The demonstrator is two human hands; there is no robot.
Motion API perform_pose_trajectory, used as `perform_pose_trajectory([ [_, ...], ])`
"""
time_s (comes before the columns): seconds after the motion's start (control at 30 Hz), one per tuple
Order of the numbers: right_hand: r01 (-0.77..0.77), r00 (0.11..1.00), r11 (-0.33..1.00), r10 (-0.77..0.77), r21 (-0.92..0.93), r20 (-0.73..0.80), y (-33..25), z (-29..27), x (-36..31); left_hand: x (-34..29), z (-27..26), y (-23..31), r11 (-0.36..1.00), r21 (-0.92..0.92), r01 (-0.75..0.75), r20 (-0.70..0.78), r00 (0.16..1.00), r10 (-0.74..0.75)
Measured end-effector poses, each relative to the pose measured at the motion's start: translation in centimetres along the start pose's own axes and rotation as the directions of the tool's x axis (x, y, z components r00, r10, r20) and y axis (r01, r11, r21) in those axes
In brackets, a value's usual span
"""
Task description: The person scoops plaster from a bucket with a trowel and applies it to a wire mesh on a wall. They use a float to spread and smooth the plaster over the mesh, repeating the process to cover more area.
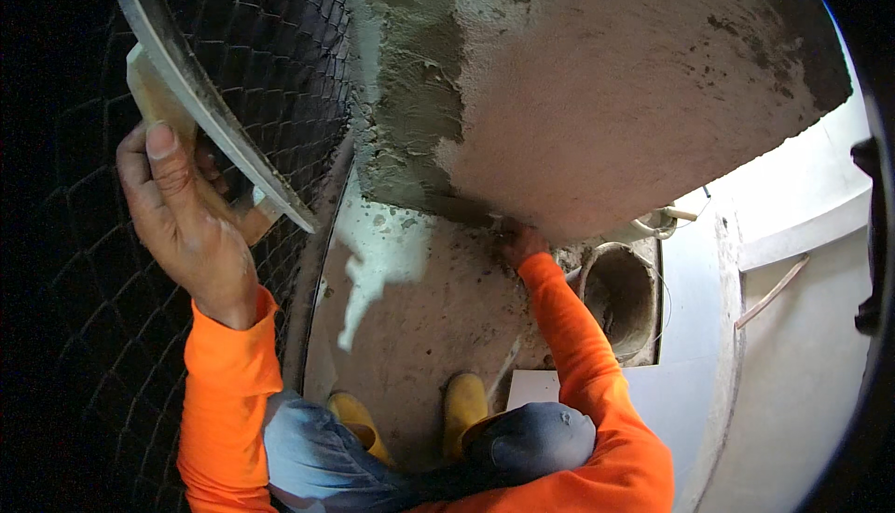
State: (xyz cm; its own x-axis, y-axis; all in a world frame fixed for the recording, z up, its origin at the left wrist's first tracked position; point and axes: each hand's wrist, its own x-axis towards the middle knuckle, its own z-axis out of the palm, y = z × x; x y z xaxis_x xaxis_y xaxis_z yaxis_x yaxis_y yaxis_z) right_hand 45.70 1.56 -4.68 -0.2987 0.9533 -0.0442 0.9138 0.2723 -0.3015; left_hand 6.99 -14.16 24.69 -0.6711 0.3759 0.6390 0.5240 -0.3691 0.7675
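Note:
Raised at the left, my left hand [191, 219] is closed around the pale handle of a plastering float [222, 112]. The float's long flat board is seen nearly edge-on, tilted down to the right. My right hand [522, 244] reaches to the lower edge of a plastered wall block [597, 93]. Its fingers look curled, and what they hold is hard to see against the dark edge. Along the block's left side runs a strip of wet grey mortar [410, 84]; the rest of its face is paler and drier.
A chain-link fence [84, 233] stands along the left. To the right of my right forearm is a mortar-stained bucket [620, 300], with a smaller container [657, 224] behind it. My yellow boots [464, 410] stand on the dirty floor [401, 326]. A thin stick [772, 291] lies further right.

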Motion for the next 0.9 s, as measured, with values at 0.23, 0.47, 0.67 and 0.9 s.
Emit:
perform_pose_trajectory([
  [0.23, -0.145, 0.937, 0.954, 0.217, -0.263, 0.272, 2.2, 4.9, -0.9, 0.3, 0.2, 0.4, 0.999, -0.009, -0.038, -0.028, 0.999, 0.038],
  [0.47, -0.088, 0.989, 0.987, 0.103, -0.136, 0.104, -1.7, 2.7, 0.5, -0.1, 0.1, 0.1, 0.999, 0.000, -0.033, 0.018, 0.999, 0.033],
  [0.67, -0.133, 0.991, 0.983, 0.136, 0.123, -0.011, -3.4, -1.9, -3.1, 0.1, -0.1, -0.1, 0.994, -0.094, 0.056, 0.031, 0.998, -0.053],
  [0.9, -0.032, 0.999, 0.999, 0.031, -0.019, -0.044, -4.2, 1.6, 0.5, -0.4, 2.0, 0.6, 0.991, -0.125, 0.056, 0.007, 0.998, -0.055],
])
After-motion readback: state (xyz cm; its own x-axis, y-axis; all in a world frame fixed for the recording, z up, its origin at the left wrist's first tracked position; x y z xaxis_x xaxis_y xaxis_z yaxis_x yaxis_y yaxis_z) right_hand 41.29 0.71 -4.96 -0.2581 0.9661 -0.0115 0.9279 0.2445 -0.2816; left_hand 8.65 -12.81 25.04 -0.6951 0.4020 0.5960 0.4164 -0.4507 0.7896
